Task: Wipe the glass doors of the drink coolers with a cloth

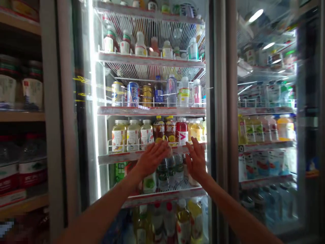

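Both arms reach toward a lit drinks fridge. My left hand (153, 157) is open, fingers stretched out together toward the right, in front of the shelf edge (114, 158). My right hand (196, 162) is open too, fingers apart and pointing up. Neither holds anything; whether they touch glass or shelf I cannot tell. Between and above them stand a bottle of red drink (182, 128) and brown bottles with yellow caps (159, 127). Yellow drink bottles (196, 128) are behind my right fingertips. White-capped bottles (133, 135) line the shelf's left part. Clear bottles (163, 173) below are partly hidden.
Higher up, a shelf bears cans (132, 94) and bottles. More bottles (183, 220) stand at the bottom. A metal frame (225, 101) separates a second fridge (265, 147) at right. Wooden shelves (22, 117) with bottles stand at left. Yellow light streaks (82, 79) look like reflections.
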`<state>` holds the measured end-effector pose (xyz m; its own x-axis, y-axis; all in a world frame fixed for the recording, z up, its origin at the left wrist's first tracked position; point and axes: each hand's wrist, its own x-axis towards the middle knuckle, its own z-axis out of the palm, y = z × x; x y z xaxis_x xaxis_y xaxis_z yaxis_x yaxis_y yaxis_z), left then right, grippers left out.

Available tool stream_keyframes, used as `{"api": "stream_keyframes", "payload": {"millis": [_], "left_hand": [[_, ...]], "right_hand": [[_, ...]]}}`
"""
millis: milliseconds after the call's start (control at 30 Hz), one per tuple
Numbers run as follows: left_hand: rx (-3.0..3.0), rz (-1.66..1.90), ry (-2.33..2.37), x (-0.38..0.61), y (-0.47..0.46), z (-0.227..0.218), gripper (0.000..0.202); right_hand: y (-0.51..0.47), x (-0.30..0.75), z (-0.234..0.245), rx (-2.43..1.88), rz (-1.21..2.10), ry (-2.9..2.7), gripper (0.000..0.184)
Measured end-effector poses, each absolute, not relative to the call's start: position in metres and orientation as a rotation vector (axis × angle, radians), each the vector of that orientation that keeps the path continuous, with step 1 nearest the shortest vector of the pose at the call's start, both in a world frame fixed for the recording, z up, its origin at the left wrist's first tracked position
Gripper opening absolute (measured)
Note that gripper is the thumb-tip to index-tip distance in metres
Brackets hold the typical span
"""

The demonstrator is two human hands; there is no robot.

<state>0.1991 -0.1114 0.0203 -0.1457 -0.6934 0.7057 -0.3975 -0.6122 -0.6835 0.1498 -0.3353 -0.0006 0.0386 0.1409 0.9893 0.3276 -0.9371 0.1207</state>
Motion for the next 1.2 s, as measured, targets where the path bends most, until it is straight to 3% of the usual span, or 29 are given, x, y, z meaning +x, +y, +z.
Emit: {"api": "stream_keyframes", "payload": {"millis": [100, 267, 467, 633, 800, 1000, 1200], "left_hand": [[-1.964, -1.933, 1.127, 0.2, -0.101, 0.021, 0.047], [-1.724, -1.601, 1.414, 0.197, -0.078, -0.009, 0.042], [-1.974, -1.932, 1.069, 0.198, -0.061, -0.009, 0.046], [-1.781, -1.666, 1.369, 0.199, -0.043, -0.028, 0.042], [-1.937, -2.027, 1.014, 0.201, -0.023, -0.018, 0.04], [-1.779, -1.672, 1.35, 0.198, -0.002, -0.037, 0.041], [-2.091, -2.161, 0.719, 0.2, 0.024, -0.032, 0.054]], "right_hand": [[-0.327, 0.149, 0.0, -2.175, -2.012, -0.508, 0.054], [-0.317, 0.146, -0.002, -2.24, -2.0, -0.61, 0.053], [-0.298, 0.151, -0.004, -2.246, -2.006, -0.668, 0.053], [-0.274, 0.156, -0.004, -2.258, -1.991, -0.794, 0.051], [-0.255, 0.16, 0.0, -2.254, -1.995, -0.874, 0.045], [-0.23, 0.167, -0.004, -2.284, -1.983, -1.062, 0.042], [-0.215, 0.174, -0.011, -2.317, -1.978, -1.108, 0.043]]}}
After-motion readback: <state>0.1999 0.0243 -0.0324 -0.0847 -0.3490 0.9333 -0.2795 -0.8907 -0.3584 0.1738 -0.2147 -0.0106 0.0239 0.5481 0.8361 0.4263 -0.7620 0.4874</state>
